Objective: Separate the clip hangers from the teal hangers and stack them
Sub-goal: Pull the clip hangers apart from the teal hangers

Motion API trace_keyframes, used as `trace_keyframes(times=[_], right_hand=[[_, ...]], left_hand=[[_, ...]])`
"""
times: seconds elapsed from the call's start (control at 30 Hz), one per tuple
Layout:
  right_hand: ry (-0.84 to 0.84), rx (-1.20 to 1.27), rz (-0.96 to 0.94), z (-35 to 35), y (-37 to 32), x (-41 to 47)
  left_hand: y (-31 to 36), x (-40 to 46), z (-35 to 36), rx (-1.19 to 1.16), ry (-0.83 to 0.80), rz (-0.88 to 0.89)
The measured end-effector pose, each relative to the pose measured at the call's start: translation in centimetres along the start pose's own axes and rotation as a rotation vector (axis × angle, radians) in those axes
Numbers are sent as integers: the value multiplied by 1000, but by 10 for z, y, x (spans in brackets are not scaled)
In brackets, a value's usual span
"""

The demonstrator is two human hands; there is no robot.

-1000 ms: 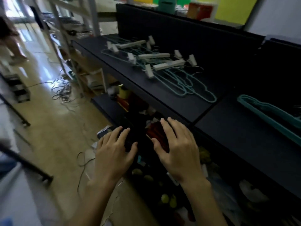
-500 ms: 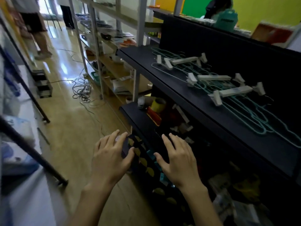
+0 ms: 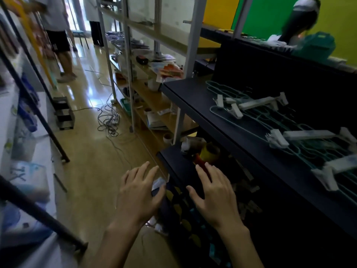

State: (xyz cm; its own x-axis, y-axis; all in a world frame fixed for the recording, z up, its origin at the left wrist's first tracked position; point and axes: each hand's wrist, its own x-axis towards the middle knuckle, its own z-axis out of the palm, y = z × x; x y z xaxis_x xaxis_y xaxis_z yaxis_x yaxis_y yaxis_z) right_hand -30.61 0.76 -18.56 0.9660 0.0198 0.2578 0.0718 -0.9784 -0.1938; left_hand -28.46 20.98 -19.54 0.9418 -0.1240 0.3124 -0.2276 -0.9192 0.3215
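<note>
Hands come first, nearest to me: the left hand (image 3: 139,194) and the right hand (image 3: 214,192) hover side by side, palms down, fingers (image 3: 201,174) spread apart and straight, holding nothing. Both hang out in front of the dark shelf unit's lower shelf (image 3: 173,161), well below and short of the tabletop (image 3: 222,117) that carries the work. On that lower shelf, just beyond the right hand, stands a yellow tape roll (image 3: 209,151) among clutter I cannot make out. Up on the tabletop, to the right of and beyond both hands, the teal hangers (image 3: 274,120) lie in a loose overlapping tangle, and the white clip hangers (image 3: 309,134) lie on top of them, three that I can count, one behind the other, all touching the teal wire beneath. No separate stack of either kind shows, so I judge the sorting not yet begun and the step in hand to be the first reach. That reach calls for lifting the hands up onto the tabletop and taking a clip hanger by its bar, raising it cleanly so its clips do not snag and drag the teal loops along. Beyond the tabletop, a cable bundle (image 3: 109,120) lies on the floor.
</note>
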Motion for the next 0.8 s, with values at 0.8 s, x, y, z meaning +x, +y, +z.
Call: trace_keyframes(times=[0.8], right_hand=[[355,-232,392,-83,83,200]], left_hand=[[84,357,39,-157,-35,675]])
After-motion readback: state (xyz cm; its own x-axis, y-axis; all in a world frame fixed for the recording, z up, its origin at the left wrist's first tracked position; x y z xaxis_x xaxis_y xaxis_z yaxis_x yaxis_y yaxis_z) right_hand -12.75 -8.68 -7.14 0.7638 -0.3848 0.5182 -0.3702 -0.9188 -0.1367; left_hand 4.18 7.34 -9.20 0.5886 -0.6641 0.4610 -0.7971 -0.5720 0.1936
